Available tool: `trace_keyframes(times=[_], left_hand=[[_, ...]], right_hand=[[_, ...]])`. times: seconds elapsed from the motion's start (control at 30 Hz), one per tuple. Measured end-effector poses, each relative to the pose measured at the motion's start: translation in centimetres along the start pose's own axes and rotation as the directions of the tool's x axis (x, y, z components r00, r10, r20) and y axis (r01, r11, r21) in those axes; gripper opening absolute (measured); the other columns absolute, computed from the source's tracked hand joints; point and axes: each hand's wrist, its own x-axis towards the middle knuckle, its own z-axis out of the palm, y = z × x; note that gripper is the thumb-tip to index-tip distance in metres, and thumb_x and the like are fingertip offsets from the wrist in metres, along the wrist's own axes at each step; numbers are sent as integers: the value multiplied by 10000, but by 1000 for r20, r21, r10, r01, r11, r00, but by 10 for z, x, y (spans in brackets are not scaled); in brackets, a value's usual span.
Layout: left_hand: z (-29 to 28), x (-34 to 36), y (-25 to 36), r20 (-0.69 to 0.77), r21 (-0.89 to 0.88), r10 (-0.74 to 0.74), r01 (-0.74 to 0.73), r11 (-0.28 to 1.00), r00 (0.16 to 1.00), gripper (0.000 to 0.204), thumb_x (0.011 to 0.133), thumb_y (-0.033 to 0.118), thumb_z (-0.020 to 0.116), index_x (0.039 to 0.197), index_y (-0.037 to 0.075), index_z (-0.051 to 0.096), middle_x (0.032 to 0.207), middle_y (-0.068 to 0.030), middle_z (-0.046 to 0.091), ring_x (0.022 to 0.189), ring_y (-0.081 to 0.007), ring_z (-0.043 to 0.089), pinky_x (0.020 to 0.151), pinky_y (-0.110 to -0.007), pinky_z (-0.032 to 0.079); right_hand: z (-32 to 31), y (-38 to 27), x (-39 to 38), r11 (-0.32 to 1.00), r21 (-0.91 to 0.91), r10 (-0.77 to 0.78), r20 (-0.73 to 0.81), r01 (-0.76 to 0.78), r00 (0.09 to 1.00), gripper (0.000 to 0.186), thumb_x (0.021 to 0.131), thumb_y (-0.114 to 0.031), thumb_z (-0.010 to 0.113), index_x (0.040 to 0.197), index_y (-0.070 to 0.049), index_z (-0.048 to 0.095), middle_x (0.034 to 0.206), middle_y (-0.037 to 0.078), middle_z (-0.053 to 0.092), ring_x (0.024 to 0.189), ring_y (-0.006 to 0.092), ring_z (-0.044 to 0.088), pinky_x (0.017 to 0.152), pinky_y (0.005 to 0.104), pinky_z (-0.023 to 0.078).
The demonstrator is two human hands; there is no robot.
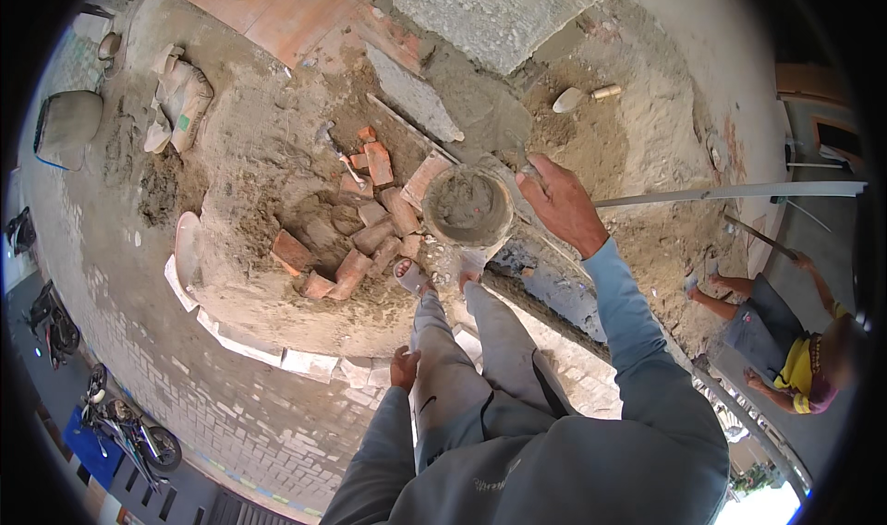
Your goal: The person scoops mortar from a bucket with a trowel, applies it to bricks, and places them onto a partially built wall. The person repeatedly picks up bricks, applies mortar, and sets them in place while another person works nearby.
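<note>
My right hand [561, 203] reaches forward beside a round bucket [467, 207] filled with grey mortar. Its fingers are closed on what looks like a trowel handle [529, 170] at the bucket's right rim; the blade is hard to make out against the grey mortar heap [480, 109]. My left hand [404, 368] hangs by my left thigh, holding nothing, its fingers loosely curled. My feet in sandals [412, 275] stand just below the bucket.
Broken red bricks [370, 234] lie left of the bucket on a sand heap [637, 128]. Filled sacks [181, 95] lie at the upper left and a rough concrete slab [504, 7] at the top. A long metal bar [730, 193] runs right. Another person [785, 345] crouches at right. Motorcycles [129, 428] stand on paving.
</note>
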Motion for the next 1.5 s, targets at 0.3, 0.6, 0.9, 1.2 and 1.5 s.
trace_keyframes(times=[0.3,0.6,0.9,1.2,1.5], left_hand=[[13,-12,23,80,-159,30,-17,987,996,613,871,313,687,1343,-35,509,1044,-161,684,862,-200,650,748,-320,537],[28,19,-24,146,464,-14,-56,884,989,879,791,568,712,1424,14,456,1205,-226,644,1120,-331,644,977,-421,504],[83,-15,47,-105,816,-410,314,486,906,1290,665,613,803,1569,43,80,1406,-242,461,1269,-418,539,1040,-477,463],[93,-9,17,-119,853,-358,280,441,926,1275,669,573,830,1558,8,110,1379,-251,489,1237,-402,560,1037,-464,453],[91,-4,35,-100,853,-373,272,445,922,1273,659,575,834,1545,-1,124,1356,-248,501,1215,-391,578,1018,-449,470]], right_hand=[[9,-60,38,829,-552,-39,-221,-92,974,228,932,-84,578,1142,0,548,991,193,555,871,376,679,704,437,585],[-21,-26,-33,911,-394,33,-226,-122,974,356,926,-173,623,1219,11,540,1075,227,577,898,421,666,740,482,558],[154,131,-89,836,-503,420,326,-221,847,390,952,-301,544,1212,-12,561,1012,233,681,872,429,689,793,522,560],[354,203,-63,789,-78,599,313,-609,737,395,918,-343,618,1111,1,630,872,211,683,758,306,697,678,468,557],[247,178,-102,439,448,535,567,-779,627,607,948,-427,677,1356,-2,533,703,45,574,589,118,543,494,294,446]])
